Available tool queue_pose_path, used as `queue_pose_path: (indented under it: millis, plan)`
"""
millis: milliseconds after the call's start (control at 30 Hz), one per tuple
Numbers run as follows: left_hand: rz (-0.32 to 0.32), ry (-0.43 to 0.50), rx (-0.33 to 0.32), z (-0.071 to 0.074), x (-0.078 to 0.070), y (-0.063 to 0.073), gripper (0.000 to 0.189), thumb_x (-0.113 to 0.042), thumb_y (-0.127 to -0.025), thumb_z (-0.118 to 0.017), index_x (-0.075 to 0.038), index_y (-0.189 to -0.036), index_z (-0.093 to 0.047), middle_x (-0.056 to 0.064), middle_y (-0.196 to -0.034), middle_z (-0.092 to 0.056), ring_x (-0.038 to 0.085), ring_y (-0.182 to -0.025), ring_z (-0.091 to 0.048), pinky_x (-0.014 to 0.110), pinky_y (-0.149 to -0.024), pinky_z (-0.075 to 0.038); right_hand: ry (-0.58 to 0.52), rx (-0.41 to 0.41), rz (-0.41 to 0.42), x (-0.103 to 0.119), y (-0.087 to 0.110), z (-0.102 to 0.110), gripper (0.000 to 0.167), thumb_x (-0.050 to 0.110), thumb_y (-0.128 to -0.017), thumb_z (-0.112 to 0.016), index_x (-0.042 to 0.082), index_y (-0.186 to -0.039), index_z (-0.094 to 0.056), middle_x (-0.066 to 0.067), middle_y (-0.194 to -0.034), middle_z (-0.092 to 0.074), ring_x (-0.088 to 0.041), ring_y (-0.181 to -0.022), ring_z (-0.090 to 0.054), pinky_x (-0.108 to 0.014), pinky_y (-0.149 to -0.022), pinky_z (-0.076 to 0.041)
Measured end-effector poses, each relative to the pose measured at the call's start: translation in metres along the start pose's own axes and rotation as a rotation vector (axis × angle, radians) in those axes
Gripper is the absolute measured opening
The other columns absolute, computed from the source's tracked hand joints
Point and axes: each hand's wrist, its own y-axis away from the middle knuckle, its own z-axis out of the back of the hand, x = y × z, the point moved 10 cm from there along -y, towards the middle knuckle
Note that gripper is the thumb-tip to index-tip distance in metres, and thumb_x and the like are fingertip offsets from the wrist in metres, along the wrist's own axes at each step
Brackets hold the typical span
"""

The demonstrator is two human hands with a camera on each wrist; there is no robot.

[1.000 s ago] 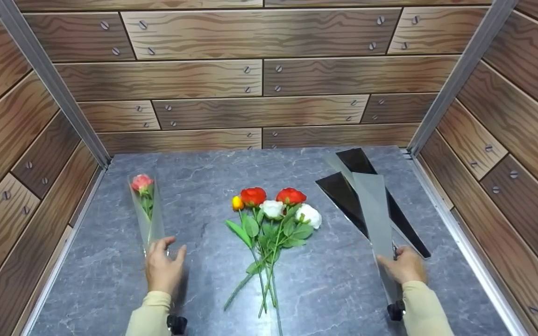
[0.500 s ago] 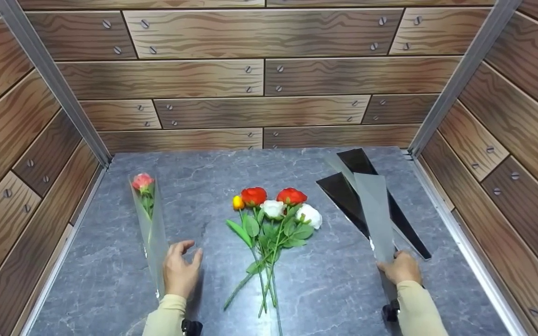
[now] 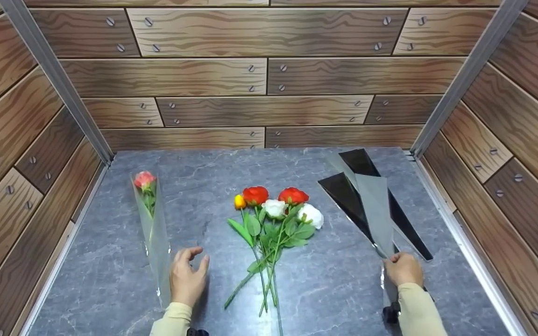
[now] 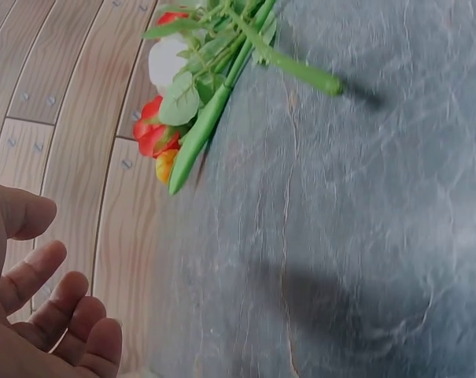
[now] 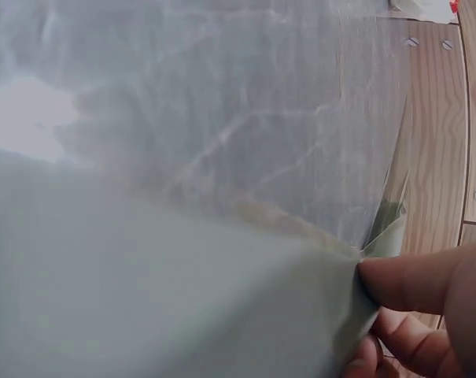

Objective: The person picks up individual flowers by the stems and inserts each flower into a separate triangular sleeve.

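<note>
My right hand [image 3: 405, 270] pinches the lower part of a grey flower sleeve [image 3: 374, 205] between thumb and fingers. In the right wrist view, the thumb presses on the edge of the pale sleeve [image 5: 143, 299]. Black-faced sleeves [image 3: 346, 196] lie fanned out under and beside it. My left hand [image 3: 188, 277] holds nothing, its fingers loosely bent, just right of a clear sleeve [image 3: 159, 252] with a pink carnation [image 3: 145, 180] inside. Between the hands lie loose artificial flowers: red ones [image 3: 255, 195], white ones [image 3: 311, 215] and a yellow-orange tulip [image 3: 239, 201], their green stems crossing toward me.
The grey marbled tabletop [image 3: 213, 168] is enclosed by wood-patterned panels [image 3: 264, 77] at the back and both sides. Metal strips [image 3: 460, 238] run along its side edges, and grey posts [image 3: 59, 79] stand at the corners.
My left hand has moved right and toward me, away from the wrapped carnation. My right hand has shifted its hold on the grey sleeve, whose lower part now bends at the fingers.
</note>
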Motion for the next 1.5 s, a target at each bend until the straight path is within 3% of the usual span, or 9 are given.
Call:
queue_pose_path:
  millis: [267, 467, 667, 767, 867, 1000, 1200, 1367, 1500]
  plan:
    - [-0.045, 0.001, 0.042, -0.012, -0.018, 0.008, 0.018, -0.007, -0.079, -0.076, -0.005, -0.095, -0.068, 0.005, -0.096, -0.064, 0.025, -0.089, -0.059, 0.041, -0.081, -0.045, -0.080, -0.070, 0.011, 0.018, 0.007, 0.009, 0.015, 0.021, -0.084, -0.065, 0.006, -0.084, -0.065, -0.012, -0.085, -0.065, -0.033, -0.078, -0.058, -0.042, -0.065, -0.041]
    - [-0.097, 0.047, 0.105, -0.032, -0.039, 0.021, 0.018, -0.007, -0.078, -0.076, -0.006, -0.094, -0.069, 0.003, -0.092, -0.065, 0.023, -0.085, -0.059, 0.036, -0.077, -0.047, -0.390, -0.032, -0.057, 0.024, 0.012, -0.009, 0.020, 0.014, -0.084, -0.070, -0.004, -0.092, -0.063, -0.010, -0.084, -0.063, -0.023, -0.074, -0.054, -0.030, -0.066, -0.043]
    - [-0.087, 0.223, 0.346, -0.075, -0.060, 0.046, 0.015, -0.009, -0.084, -0.072, -0.006, -0.098, -0.066, -0.002, -0.084, -0.064, 0.013, -0.075, -0.060, 0.026, -0.066, -0.048, -0.667, -0.032, -0.094, 0.040, 0.025, -0.035, 0.021, 0.005, -0.082, -0.072, -0.008, -0.094, -0.061, -0.003, -0.081, -0.059, -0.012, -0.070, -0.053, -0.023, -0.061, -0.046]
    - [-0.086, 0.287, 0.439, -0.092, -0.069, 0.058, 0.013, -0.010, -0.086, -0.070, -0.007, -0.098, -0.065, -0.004, -0.080, -0.063, 0.009, -0.072, -0.059, 0.023, -0.064, -0.049, -0.763, 0.027, -0.110, 0.053, 0.035, -0.052, 0.027, 0.000, -0.081, -0.072, -0.011, -0.101, -0.058, -0.003, -0.084, -0.059, -0.011, -0.070, -0.054, -0.022, -0.061, -0.047]
    - [-0.090, 0.321, 0.516, -0.104, -0.077, 0.069, 0.014, -0.012, -0.088, -0.069, -0.006, -0.100, -0.065, -0.005, -0.080, -0.063, 0.008, -0.073, -0.059, 0.022, -0.065, -0.050, -0.897, 0.079, -0.148, 0.066, 0.047, -0.067, 0.032, -0.007, -0.080, -0.069, -0.015, -0.106, -0.053, -0.005, -0.087, -0.056, -0.011, -0.072, -0.055, -0.022, -0.063, -0.050]
    - [-0.075, 0.325, 0.668, -0.119, -0.086, 0.081, 0.030, -0.030, -0.093, -0.064, -0.007, -0.111, -0.062, -0.005, -0.089, -0.065, 0.009, -0.079, -0.061, 0.026, -0.070, -0.052, -1.041, 0.096, -0.173, 0.087, 0.061, -0.078, 0.031, -0.010, -0.080, -0.068, -0.015, -0.105, -0.050, -0.009, -0.093, -0.052, -0.011, -0.076, -0.055, -0.022, -0.068, -0.051]
    - [0.050, 0.343, 0.876, -0.139, -0.089, 0.093, 0.060, -0.051, -0.094, -0.054, -0.006, -0.132, -0.047, -0.003, -0.100, -0.064, 0.014, -0.086, -0.064, 0.033, -0.073, -0.052, -1.035, 0.129, -0.082, 0.123, 0.079, -0.087, 0.026, -0.009, -0.080, -0.068, -0.011, -0.101, -0.054, -0.012, -0.096, -0.053, -0.015, -0.081, -0.054, -0.024, -0.072, -0.049]
    - [0.144, 0.487, 0.880, -0.142, -0.088, 0.097, 0.059, -0.037, -0.096, -0.057, 0.001, -0.137, -0.038, 0.004, -0.091, -0.068, 0.020, -0.074, -0.065, 0.031, -0.066, -0.052, -0.966, 0.199, 0.016, 0.148, 0.092, -0.099, 0.026, -0.008, -0.078, -0.070, -0.011, -0.099, -0.055, -0.012, -0.094, -0.057, -0.017, -0.084, -0.054, -0.024, -0.074, -0.049]
    - [0.218, 0.616, 0.885, -0.143, -0.086, 0.102, 0.062, -0.015, -0.090, -0.068, -0.003, -0.140, -0.034, 0.006, -0.085, -0.064, 0.017, -0.066, -0.062, 0.029, -0.060, -0.052, -0.946, 0.251, 0.054, 0.158, 0.099, -0.107, 0.027, -0.006, -0.079, -0.071, -0.011, -0.100, -0.055, -0.014, -0.095, -0.057, -0.017, -0.083, -0.055, -0.024, -0.073, -0.050]
